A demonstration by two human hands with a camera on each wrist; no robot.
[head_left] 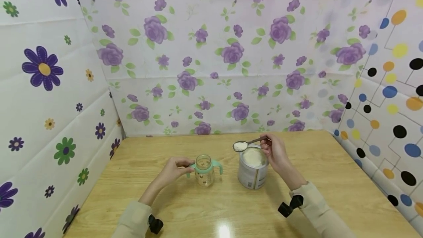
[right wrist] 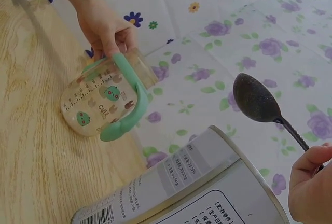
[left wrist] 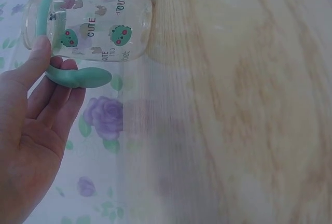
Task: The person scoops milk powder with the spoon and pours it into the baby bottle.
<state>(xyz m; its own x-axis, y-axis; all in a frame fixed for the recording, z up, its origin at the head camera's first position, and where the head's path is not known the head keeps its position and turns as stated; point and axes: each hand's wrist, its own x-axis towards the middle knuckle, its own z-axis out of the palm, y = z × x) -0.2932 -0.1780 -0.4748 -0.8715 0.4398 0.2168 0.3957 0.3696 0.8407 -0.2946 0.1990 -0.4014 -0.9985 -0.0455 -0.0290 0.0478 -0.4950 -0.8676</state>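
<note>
A clear baby bottle with a green two-handled collar and no lid stands upright on the table. My left hand pinches its left green handle between thumb and fingers. To the right stands an open tin with pale powder inside. My right hand grips a dark spoon by its handle, above the tin's rim. White powder lies heaped in the spoon's bowl, which is level. In the right wrist view the spoon's dark underside shows, and the powder is hidden.
The wooden table reaches back to a flower-printed cloth wall. Patterned sheets also stand at the left and right sides. Each wrist wears a black camera.
</note>
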